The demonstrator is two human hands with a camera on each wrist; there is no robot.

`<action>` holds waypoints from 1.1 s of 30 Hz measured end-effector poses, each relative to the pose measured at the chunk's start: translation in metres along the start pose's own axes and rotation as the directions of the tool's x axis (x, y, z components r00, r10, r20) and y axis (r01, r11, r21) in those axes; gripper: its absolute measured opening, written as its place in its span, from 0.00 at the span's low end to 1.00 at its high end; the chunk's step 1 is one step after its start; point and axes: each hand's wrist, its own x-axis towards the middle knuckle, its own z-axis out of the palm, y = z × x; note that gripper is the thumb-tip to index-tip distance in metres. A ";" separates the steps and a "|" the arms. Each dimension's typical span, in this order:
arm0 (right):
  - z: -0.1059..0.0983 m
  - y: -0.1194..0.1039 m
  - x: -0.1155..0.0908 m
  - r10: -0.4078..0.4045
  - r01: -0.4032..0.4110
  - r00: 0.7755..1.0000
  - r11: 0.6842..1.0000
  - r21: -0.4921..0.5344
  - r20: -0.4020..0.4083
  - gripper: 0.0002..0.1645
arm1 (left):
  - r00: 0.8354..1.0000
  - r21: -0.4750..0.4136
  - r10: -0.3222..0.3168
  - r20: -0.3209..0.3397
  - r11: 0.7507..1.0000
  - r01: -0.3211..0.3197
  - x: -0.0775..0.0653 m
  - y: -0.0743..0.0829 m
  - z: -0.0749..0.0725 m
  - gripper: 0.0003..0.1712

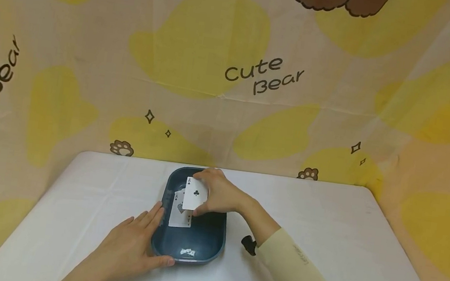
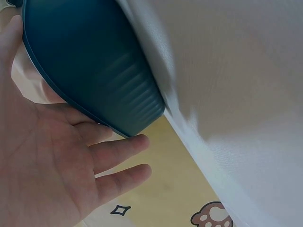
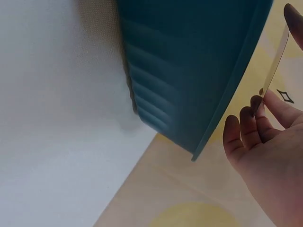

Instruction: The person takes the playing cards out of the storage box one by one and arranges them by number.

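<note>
A dark blue oval-cornered tray stands on the white table. Inside it, toward the left side, lie playing cards overlapping one another, an ace on top. Over them my right hand pinches an ace of clubs by its edges, thumb at the near edge and fingers at the far one. Seen edge-on in the right wrist view, that card is above the tray's rim. My left hand rests against the tray's left side with fingers extended, its thumb at the near rim.
The white cloth-covered table extends on both sides of the tray. Behind it hangs a beige and yellow printed cloth, which also runs along the sides. A black wrist device sticks out beside the right sleeve.
</note>
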 end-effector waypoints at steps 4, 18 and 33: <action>-0.004 0.002 -0.005 -0.024 0.024 1.000 1.000 0.007 -0.019 0.54 | 1.000 -0.008 -0.007 0.000 1.000 0.007 -0.001 0.001 0.000 0.73; -0.025 0.013 -0.031 0.011 -0.010 0.999 1.000 0.013 -0.051 0.54 | 1.000 -0.009 -0.012 0.003 1.000 0.012 -0.001 0.001 -0.001 0.74; -0.040 0.029 -0.054 0.038 -0.037 0.994 0.999 0.005 -0.105 0.55 | 1.000 -0.009 -0.023 -0.007 1.000 0.023 0.001 0.001 0.001 0.75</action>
